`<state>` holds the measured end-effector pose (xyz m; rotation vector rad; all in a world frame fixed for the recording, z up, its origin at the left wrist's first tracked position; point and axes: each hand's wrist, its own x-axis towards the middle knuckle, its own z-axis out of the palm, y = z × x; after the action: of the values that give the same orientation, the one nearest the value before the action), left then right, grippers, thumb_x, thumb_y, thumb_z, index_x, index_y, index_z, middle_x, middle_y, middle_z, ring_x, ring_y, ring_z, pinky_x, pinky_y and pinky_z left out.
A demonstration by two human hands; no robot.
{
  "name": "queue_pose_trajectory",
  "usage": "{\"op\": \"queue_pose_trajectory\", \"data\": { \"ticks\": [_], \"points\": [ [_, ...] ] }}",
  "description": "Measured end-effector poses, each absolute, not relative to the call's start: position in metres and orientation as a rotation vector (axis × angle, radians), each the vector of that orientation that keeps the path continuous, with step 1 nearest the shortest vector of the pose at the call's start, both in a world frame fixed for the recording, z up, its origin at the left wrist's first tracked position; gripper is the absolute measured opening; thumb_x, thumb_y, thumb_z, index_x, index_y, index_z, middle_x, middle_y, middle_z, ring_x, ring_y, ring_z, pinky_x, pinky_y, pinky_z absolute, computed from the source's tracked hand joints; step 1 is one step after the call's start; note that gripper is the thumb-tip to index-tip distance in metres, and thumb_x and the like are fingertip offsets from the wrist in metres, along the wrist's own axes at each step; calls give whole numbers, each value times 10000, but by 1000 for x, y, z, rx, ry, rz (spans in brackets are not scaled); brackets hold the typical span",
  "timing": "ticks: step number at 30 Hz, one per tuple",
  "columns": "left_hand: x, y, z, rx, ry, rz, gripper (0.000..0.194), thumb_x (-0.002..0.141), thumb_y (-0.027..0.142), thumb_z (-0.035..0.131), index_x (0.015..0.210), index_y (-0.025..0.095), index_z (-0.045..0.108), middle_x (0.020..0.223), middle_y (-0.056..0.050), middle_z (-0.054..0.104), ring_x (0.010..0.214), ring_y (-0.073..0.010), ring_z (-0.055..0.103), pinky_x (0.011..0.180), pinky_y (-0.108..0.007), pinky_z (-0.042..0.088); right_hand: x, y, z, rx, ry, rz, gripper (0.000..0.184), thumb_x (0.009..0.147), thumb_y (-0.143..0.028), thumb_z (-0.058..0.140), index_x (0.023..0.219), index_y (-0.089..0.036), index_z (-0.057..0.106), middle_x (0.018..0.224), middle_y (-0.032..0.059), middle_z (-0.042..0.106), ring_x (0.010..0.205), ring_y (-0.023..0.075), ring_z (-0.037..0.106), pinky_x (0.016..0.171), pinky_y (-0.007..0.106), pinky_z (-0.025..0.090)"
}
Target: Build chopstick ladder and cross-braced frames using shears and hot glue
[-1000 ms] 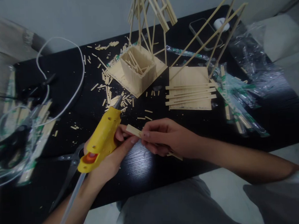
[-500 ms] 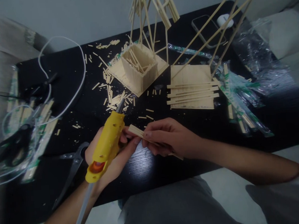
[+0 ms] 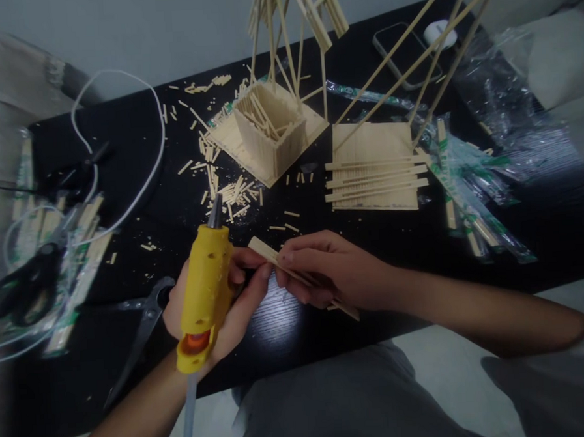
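A yellow hot glue gun (image 3: 206,278) rests in my left hand (image 3: 242,306), its metal nozzle pointing away from me and a clear glue stick out of its rear. My left thumb and fingertips also touch the far end of some pale wooden sticks (image 3: 263,249). Around those sticks my right hand (image 3: 331,265) is closed, thumb on top; their near ends show below the palm. Beyond my hands, several sticks (image 3: 375,183) lie across a flat wooden panel (image 3: 370,136). To its left stands a square stick-built box (image 3: 271,144) on a wooden base, with loose sticks inside.
Short cut stick pieces (image 3: 236,192) litter the black table (image 3: 182,361). Scissors (image 3: 26,284), pliers-like cutters (image 3: 148,324) and a white cable (image 3: 162,114) lie left. Wrapped chopsticks (image 3: 471,196), plastic film and a phone (image 3: 405,56) are right. Tall sticks rise from the structures.
The glue gun has swung more upright, its nozzle moving left and its rear end right. My hands keep hold of the sticks in almost the same place.
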<state>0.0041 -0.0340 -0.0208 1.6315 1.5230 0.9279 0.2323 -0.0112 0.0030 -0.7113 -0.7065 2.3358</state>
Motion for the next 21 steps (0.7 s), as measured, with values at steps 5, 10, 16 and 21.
{"op": "queue_pose_trajectory", "data": {
  "ticks": [5,10,16,21],
  "points": [
    [22,-32,-5,1749,1524,998,327,931,391,795,794,281,520,866,44,780,766,-187,774,665,-388,621,231,-12,1,-708,-656,2340,238,975,-338,716,822,-158,692,593,-54,612,417,58,373,414,196,301],
    [34,-34,1,1617,1563,1045,346,929,390,801,801,286,496,921,11,793,850,-217,791,782,-446,670,229,-13,1,-692,-611,2325,262,984,-352,700,803,-165,685,572,-66,575,420,61,359,413,194,293],
    [22,-29,-12,1710,1573,977,336,924,423,826,821,274,543,914,4,803,862,-220,802,797,-442,675,227,-13,-1,-687,-556,2349,225,983,-317,704,819,-165,675,578,-70,564,426,57,352,417,181,308],
    [14,-29,-20,1641,1477,1028,337,904,400,854,891,283,539,977,7,805,899,-213,810,830,-425,681,231,-12,-2,-637,-548,2374,253,1049,-291,620,874,-140,722,690,6,705,484,86,546,444,181,446]
  ]
}}
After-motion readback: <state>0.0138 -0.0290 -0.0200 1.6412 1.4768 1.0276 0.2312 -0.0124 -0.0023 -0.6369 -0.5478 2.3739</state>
